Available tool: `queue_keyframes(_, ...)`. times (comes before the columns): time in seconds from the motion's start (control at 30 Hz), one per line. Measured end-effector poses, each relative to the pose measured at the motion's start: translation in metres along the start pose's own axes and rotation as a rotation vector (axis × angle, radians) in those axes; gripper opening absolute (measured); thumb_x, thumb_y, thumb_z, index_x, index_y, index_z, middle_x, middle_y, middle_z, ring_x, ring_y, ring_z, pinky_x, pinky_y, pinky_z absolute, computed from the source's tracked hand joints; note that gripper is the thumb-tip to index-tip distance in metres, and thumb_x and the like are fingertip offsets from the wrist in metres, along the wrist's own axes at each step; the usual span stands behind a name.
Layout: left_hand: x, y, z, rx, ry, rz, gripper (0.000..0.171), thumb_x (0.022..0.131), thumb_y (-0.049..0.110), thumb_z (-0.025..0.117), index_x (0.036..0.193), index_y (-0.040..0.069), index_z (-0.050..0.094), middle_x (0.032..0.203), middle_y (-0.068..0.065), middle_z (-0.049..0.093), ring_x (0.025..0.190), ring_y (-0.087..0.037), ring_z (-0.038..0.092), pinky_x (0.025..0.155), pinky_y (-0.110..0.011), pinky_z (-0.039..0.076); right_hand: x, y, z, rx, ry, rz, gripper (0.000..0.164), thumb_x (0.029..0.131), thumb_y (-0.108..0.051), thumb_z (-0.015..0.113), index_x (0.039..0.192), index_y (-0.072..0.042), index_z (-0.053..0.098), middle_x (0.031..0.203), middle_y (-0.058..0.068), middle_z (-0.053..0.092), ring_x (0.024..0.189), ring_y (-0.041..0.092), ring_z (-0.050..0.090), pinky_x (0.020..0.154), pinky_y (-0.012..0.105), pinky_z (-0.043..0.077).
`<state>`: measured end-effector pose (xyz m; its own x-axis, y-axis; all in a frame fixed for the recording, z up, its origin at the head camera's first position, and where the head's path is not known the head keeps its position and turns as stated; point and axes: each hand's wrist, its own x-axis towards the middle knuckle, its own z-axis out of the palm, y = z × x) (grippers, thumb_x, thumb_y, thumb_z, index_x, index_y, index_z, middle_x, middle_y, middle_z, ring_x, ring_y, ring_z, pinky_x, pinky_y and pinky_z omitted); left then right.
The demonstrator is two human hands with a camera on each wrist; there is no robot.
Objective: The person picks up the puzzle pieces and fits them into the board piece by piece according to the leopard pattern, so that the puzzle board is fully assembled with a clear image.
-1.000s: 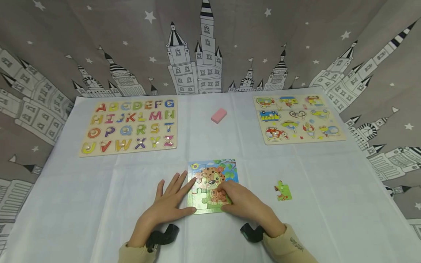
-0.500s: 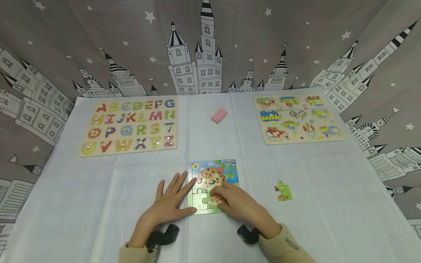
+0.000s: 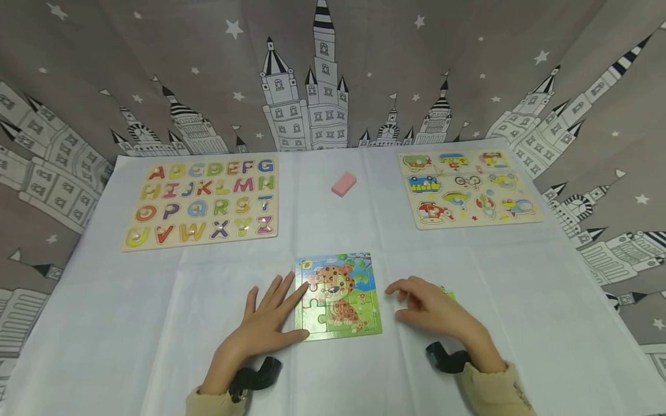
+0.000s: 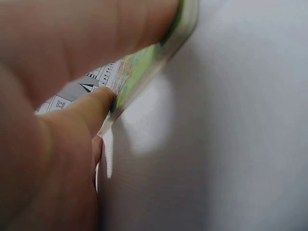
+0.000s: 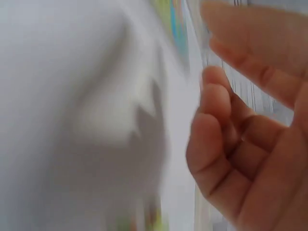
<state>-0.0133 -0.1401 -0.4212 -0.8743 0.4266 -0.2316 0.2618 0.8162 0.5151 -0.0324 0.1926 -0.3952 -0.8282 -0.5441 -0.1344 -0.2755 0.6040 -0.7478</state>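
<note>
A square jigsaw puzzle (image 3: 346, 289) with a spotted leopard cub picture lies flat in the middle of the table. My left hand (image 3: 270, 318) is spread at its left side, index fingertip and thumb tip on the puzzle's left edge. In the left wrist view the thumb and a finger rest against the green puzzle border (image 4: 144, 67). My right hand (image 3: 437, 309) is off to the right of the puzzle, fingers loosely bent, holding nothing; the right wrist view shows its bent fingers (image 5: 207, 139). A loose green puzzle piece (image 3: 449, 294) peeks out behind the right hand, mostly hidden by it.
At the back left lies a wooden alphabet board (image 3: 203, 199) with knobbed letters. A wooden vehicle board (image 3: 468, 189) lies at the back right, and a pink eraser-like block (image 3: 344, 184) between them. Behind the white-covered table (image 3: 333, 375) hangs a grey castle-print cloth (image 3: 208, 34).
My right hand has left the puzzle's lower right and moved right, now covering most of the loose piece. The leopard's lower part has come into view. My left hand has stayed in place.
</note>
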Motion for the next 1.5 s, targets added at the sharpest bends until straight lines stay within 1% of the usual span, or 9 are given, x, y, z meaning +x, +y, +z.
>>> queue_keyframes(0.23, 0.000, -0.002, 0.003, 0.016, 0.008, -0.002, 0.081, 0.078, 0.056, 0.058, 0.144, 0.021, 0.026, 0.151, -0.007, 0.007, 0.136, -0.028, -0.001, 0.100, -0.057, -0.011, -0.041, 0.044, -0.042, 0.036, 0.043, 0.122, 0.042, 0.075, -0.018, 0.074, 0.113, -0.009, 0.056, 0.086, 0.005, 0.049, 0.071, 0.015, 0.045, 0.059, 0.023, 0.040)
queue_keyframes(0.37, -0.001, -0.002, 0.003, 0.014, 0.017, 0.002, 0.082, 0.078, 0.055, 0.059, 0.144, 0.021, 0.027, 0.151, -0.007, 0.008, 0.136, -0.028, 0.000, 0.100, -0.057, -0.011, -0.054, 0.060, -0.051, 0.051, 0.060, 0.207, 0.046, 0.072, -0.018, 0.076, 0.113, -0.009, 0.056, 0.086, 0.005, 0.048, 0.071, 0.014, 0.045, 0.059, 0.023, 0.039)
queue_keyframes(0.47, -0.001, -0.002, 0.002, 0.010, 0.022, 0.004, 0.082, 0.077, 0.055, 0.060, 0.144, 0.020, 0.027, 0.151, -0.008, 0.008, 0.136, -0.028, 0.000, 0.100, -0.057, -0.010, -0.058, 0.066, -0.052, 0.049, 0.067, 0.230, 0.047, 0.072, -0.015, 0.076, 0.113, -0.008, 0.055, 0.084, 0.005, 0.046, 0.069, 0.013, 0.043, 0.057, 0.023, 0.038)
queue_keyframes(0.83, -0.001, -0.003, 0.004, 0.003, 0.032, 0.013, 0.082, 0.077, 0.054, 0.060, 0.143, 0.019, 0.028, 0.151, -0.009, 0.010, 0.136, -0.029, 0.001, 0.099, -0.058, -0.010, -0.056, 0.067, -0.049, -0.014, 0.092, 0.192, 0.040, 0.069, -0.004, 0.075, 0.105, -0.006, 0.057, 0.079, 0.003, 0.044, 0.063, 0.011, 0.040, 0.054, 0.024, 0.035)
queue_keyframes(1.1, -0.001, -0.003, 0.003, -0.001, 0.023, 0.011, 0.081, 0.078, 0.055, 0.059, 0.144, 0.019, 0.027, 0.151, -0.008, 0.009, 0.136, -0.029, 0.000, 0.099, -0.058, -0.011, -0.055, 0.068, -0.047, -0.063, 0.110, 0.173, 0.038, 0.071, -0.011, 0.076, 0.104, -0.009, 0.057, 0.079, 0.001, 0.045, 0.063, 0.010, 0.041, 0.054, 0.023, 0.036)
queue_keyframes(1.2, -0.001, -0.002, 0.002, 0.003, 0.018, 0.014, 0.081, 0.078, 0.056, 0.058, 0.144, 0.020, 0.027, 0.151, -0.008, 0.008, 0.136, -0.029, 0.000, 0.099, -0.059, -0.010, -0.054, 0.066, -0.046, -0.029, 0.097, 0.187, 0.038, 0.073, -0.018, 0.075, 0.106, -0.011, 0.057, 0.081, 0.001, 0.048, 0.065, 0.011, 0.042, 0.055, 0.023, 0.037)
queue_keyframes(1.27, -0.001, -0.002, 0.002, 0.005, 0.018, 0.015, 0.081, 0.078, 0.056, 0.058, 0.144, 0.020, 0.027, 0.151, -0.008, 0.008, 0.136, -0.029, 0.000, 0.099, -0.059, -0.010, -0.052, 0.065, -0.044, 0.022, 0.087, 0.168, 0.038, 0.074, -0.020, 0.075, 0.107, -0.011, 0.057, 0.082, 0.002, 0.050, 0.066, 0.011, 0.044, 0.056, 0.023, 0.039)
queue_keyframes(1.43, -0.001, -0.002, 0.002, -0.004, 0.020, 0.018, 0.081, 0.078, 0.056, 0.058, 0.144, 0.019, 0.028, 0.151, -0.009, 0.009, 0.136, -0.029, 0.000, 0.099, -0.059, -0.010, -0.042, 0.058, -0.036, 0.149, 0.114, 0.039, 0.019, 0.083, -0.017, 0.067, 0.098, -0.008, 0.059, 0.082, 0.001, 0.057, 0.071, 0.013, 0.052, 0.063, 0.023, 0.045)
queue_keyframes(1.5, 0.000, -0.002, 0.002, -0.004, 0.019, 0.018, 0.081, 0.078, 0.057, 0.057, 0.144, 0.020, 0.028, 0.151, -0.009, 0.008, 0.136, -0.029, 0.000, 0.099, -0.059, -0.010, -0.036, 0.053, -0.033, 0.170, 0.128, 0.026, 0.016, 0.085, -0.018, 0.065, 0.095, -0.007, 0.059, 0.083, 0.000, 0.058, 0.072, 0.014, 0.054, 0.065, 0.024, 0.046)
